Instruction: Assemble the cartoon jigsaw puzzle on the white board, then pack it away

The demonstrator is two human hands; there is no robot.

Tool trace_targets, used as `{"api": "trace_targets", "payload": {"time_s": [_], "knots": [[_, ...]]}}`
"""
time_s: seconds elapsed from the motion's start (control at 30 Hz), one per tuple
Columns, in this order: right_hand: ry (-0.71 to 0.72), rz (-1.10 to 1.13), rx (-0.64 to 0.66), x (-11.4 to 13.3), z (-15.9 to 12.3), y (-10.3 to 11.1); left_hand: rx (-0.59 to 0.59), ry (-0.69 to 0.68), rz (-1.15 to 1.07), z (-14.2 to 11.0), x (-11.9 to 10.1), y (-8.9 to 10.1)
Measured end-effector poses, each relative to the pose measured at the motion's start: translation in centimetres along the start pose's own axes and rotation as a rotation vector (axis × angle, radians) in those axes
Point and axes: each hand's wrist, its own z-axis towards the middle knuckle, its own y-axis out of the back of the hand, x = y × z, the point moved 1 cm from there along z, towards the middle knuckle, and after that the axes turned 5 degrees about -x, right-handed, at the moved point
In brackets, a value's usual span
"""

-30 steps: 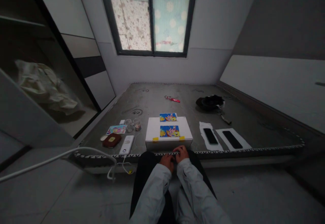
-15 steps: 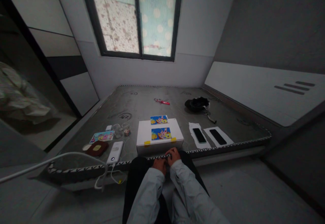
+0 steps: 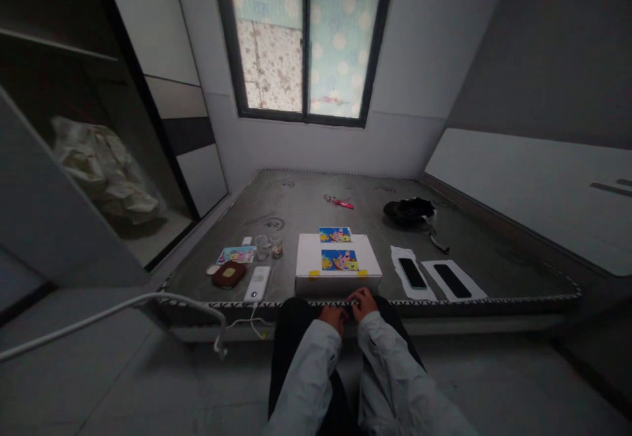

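Note:
My left hand [image 3: 336, 318] and my right hand [image 3: 364, 303] are close together between my knees, at the front edge of the bed. The fingers of both are loosely bent and a little apart, and I see nothing held in them. Just beyond my hands lies a closed white box [image 3: 307, 262] with yellow tabs on its front edge. On its lid lies a colourful cartoon card [image 3: 340, 260]. A second cartoon card [image 3: 335, 234] is at the box's back edge.
Left of the box are a white power bank [image 3: 257, 284] with a cable, a brown pouch [image 3: 229, 274], a cartoon picture [image 3: 237, 255] and clear containers [image 3: 264, 247]. On the right, two phones [image 3: 413, 273] lie on white sheets. Farther back are a black cap [image 3: 409, 212] and a red item [image 3: 340, 203].
The view has turned left, so everything appears shifted to the right and more of the open wardrobe shows. My hands stay between my knees, and the things on the bed have not moved.

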Motion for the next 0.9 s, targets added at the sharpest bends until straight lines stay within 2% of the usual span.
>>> {"api": "trace_targets", "payload": {"time_s": [0.23, 0.33, 0.53, 0.7, 0.9], "knots": [[0.099, 0.021, -0.02, 0.8, -0.6, 4.5, -0.051, 0.015, -0.035, -0.3, 0.4, -0.6], [0.151, -0.043, -0.085, -0.1, -1.2, 7.0, -0.062, 0.007, -0.048, -0.1, 0.6, -1.0], [0.124, -0.138, -0.174, -2.8, -2.6, 11.0, -0.083, 0.01, -0.074, 0.0, 0.4, -1.2], [0.106, -0.178, -0.199, -3.9, -3.9, 12.3, -0.09, 0.022, -0.077, 0.0, 0.1, -1.2], [0.09, -0.172, -0.2, -3.3, -3.9, 12.2, -0.078, 0.012, -0.089, 0.5, -0.2, -1.2]]}}
